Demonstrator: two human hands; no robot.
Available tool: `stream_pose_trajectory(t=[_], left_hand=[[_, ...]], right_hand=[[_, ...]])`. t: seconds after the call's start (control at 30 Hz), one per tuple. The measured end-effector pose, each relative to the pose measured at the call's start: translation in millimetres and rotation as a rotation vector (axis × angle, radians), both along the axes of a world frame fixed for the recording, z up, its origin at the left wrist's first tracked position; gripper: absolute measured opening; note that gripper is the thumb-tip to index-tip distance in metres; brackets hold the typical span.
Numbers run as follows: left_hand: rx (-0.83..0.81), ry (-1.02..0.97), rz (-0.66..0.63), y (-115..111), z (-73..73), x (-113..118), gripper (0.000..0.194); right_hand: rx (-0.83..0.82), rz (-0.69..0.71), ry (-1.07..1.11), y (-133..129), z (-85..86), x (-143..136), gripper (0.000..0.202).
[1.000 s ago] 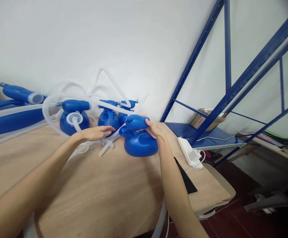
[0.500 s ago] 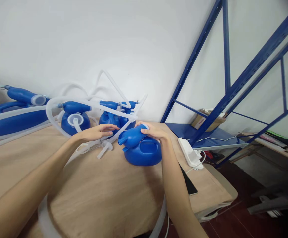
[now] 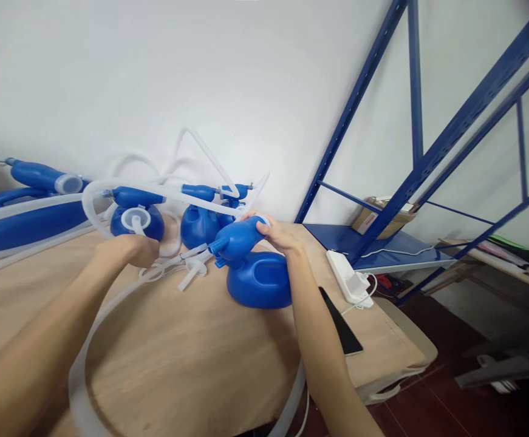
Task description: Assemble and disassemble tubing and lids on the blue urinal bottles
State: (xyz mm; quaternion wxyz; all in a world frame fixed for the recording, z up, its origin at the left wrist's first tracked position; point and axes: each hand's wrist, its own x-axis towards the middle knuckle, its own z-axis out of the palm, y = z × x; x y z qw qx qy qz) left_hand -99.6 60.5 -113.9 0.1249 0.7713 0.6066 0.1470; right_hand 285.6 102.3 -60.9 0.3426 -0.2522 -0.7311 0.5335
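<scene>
My right hand (image 3: 273,232) is closed around the neck of a blue plastic urinal bottle (image 3: 259,279), thumb near its mouth. The bottle's base is at the table, and its narrow spout points left. My left hand (image 3: 140,250) is closed low over the table, beside a second blue bottle (image 3: 116,227) with a white funnel-like cap (image 3: 135,220). Its fingers are turned away, so what they hold is hidden. Near it lie a pale ring of strap or tubing (image 3: 152,274) and a translucent flanged piece (image 3: 194,271). The end of a clear tube (image 3: 200,248) reaches close to the held bottle's spout.
More blue bottles (image 3: 198,227) with white hoses stand along the wall, and a large one (image 3: 31,221) sits at far left. A long translucent hose (image 3: 79,382) loops in front. Right are a power strip (image 3: 350,279), a phone (image 3: 341,321) and a blue metal rack (image 3: 355,109).
My left hand has moved left and toward me, away from the held bottle, and its fingers have closed. The held bottle's neck has shifted slightly left and up with my right hand.
</scene>
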Motion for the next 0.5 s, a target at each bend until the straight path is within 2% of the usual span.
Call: stream_pose_trajectory(t=[0.03,0.1,0.27,0.37,0.5], left_hand=[[-0.048,0.032,0.007,2,3.6,3,0.019],[-0.182,0.097,0.024,5,9.5,12,0.031],[-0.399,0.172,0.094,4,10.1,34,0.076],[-0.445,0.199,0.086,6,5.9,41,0.101],[-0.377,0.213,0.022,10,-1.9,41,0.11]], right_hand=[[-0.02,-0.011,0.016,1,-1.7,-2,0.073],[-0.065,-0.03,0.053,2,-3.9,-5,0.072],[-0.118,-0.02,0.172,2,-7.9,-14,0.072],[-0.057,-0.028,0.158,0,-8.8,-20,0.069],[0.104,-0.137,0.086,-3,-6.7,-27,0.064]])
